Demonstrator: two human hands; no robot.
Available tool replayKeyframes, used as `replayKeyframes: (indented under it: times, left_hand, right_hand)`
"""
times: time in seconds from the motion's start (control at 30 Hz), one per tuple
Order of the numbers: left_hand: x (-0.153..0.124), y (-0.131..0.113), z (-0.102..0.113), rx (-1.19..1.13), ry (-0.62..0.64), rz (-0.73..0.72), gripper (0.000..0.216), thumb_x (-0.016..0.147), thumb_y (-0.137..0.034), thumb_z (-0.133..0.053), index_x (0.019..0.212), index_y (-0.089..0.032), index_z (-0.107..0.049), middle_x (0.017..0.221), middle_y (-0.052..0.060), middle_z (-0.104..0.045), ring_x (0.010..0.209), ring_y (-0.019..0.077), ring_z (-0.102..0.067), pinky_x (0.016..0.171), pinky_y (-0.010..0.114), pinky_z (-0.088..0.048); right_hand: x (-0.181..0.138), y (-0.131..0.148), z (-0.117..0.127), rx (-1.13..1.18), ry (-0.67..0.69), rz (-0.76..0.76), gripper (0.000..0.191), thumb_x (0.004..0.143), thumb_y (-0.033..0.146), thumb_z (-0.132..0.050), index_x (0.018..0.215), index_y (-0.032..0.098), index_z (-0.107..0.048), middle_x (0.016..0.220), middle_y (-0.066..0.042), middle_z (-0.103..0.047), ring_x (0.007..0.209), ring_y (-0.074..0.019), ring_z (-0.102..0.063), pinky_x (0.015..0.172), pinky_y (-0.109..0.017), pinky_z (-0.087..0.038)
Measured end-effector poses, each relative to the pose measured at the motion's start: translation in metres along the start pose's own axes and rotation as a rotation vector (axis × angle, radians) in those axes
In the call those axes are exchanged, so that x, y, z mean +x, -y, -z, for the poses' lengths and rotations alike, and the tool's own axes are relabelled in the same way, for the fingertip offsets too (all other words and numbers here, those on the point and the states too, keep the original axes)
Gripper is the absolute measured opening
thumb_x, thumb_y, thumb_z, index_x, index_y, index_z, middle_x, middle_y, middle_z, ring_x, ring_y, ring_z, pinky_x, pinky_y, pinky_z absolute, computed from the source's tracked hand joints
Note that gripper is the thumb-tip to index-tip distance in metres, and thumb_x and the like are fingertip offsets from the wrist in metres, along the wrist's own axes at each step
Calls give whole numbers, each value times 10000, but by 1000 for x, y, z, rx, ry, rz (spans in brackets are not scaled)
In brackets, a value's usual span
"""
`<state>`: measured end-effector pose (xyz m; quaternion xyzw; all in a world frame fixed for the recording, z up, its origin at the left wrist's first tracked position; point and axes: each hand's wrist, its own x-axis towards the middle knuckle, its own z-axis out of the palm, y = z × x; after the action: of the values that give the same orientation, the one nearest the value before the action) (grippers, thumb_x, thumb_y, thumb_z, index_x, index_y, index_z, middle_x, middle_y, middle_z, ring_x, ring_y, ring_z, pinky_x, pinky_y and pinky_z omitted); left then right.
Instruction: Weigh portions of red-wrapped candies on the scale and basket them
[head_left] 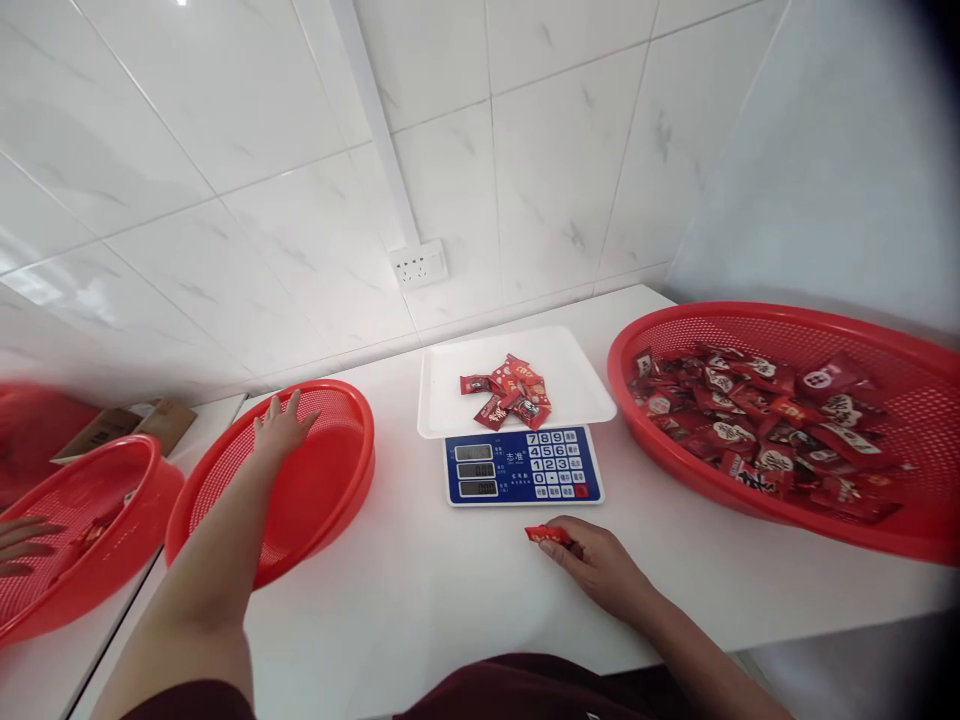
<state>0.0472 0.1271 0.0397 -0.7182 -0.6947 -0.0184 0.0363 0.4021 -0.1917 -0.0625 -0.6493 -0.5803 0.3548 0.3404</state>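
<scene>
My left hand (281, 425) reaches out with fingers spread over the far rim of an empty red mesh basket (330, 500) on the white table. My right hand (600, 560) rests on the table in front of the scale, fingers pinched on one red wrapped candy (547, 534). The blue-fronted digital scale (525, 465) carries a white tray (450, 400) with a small pile of red candies (510, 390).
A large red basket (900, 540) at the right is full of red wrapped candies. At the far left stands another red basket (82, 560), with another person's hand (22, 545) at it. A cardboard box (127, 425) sits by the wall. A wall socket (418, 264) is above the scale.
</scene>
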Motion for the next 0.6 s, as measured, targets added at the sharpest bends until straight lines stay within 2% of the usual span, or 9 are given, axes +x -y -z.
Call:
replayKeyframes:
  times: [0.1, 0.27, 0.43, 0.6]
  left_hand:
    - [20, -26, 0, -151, 41, 31, 717, 852, -575, -301, 1413, -135, -225, 1481, 236, -118, 1326, 408, -204, 1026, 564, -176]
    - [37, -74, -6, -299, 102, -72, 740, 852, -600, -277, 1414, -126, -194, 1465, 185, -244, 1330, 319, -265, 1012, 441, -311]
    - [31, -111, 2, -395, 152, -158, 746, 838, -661, -168, 1378, -160, -284, 1412, 167, -365, 1266, 320, -385, 959, 428, -370]
    - [16, -145, 16, -430, 177, -325, 660, 862, -629, -144, 1341, -221, -345, 1374, 111, -440, 1227, 276, -444, 942, 375, -385]
  right_hand:
    - [0, 0, -1, 6, -4, -2, 334, 857, 462, -411, 832, 207, -624, 730, -19, -625, 620, -155, -530, 566, -257, -417]
    - [-1, 1, -3, 35, -25, -24, 339, 840, 481, -436, 843, 209, -637, 734, -18, -635, 616, -153, -539, 562, -249, -423]
    - [-1, 0, -3, 51, -22, -28, 337, 828, 491, -453, 853, 215, -645, 736, -17, -640, 612, -155, -539, 557, -248, -425]
    - [-1, -3, -4, 51, -3, -37, 357, 831, 508, -441, 861, 217, -646, 738, -18, -629, 613, -155, -527, 568, -253, -425]
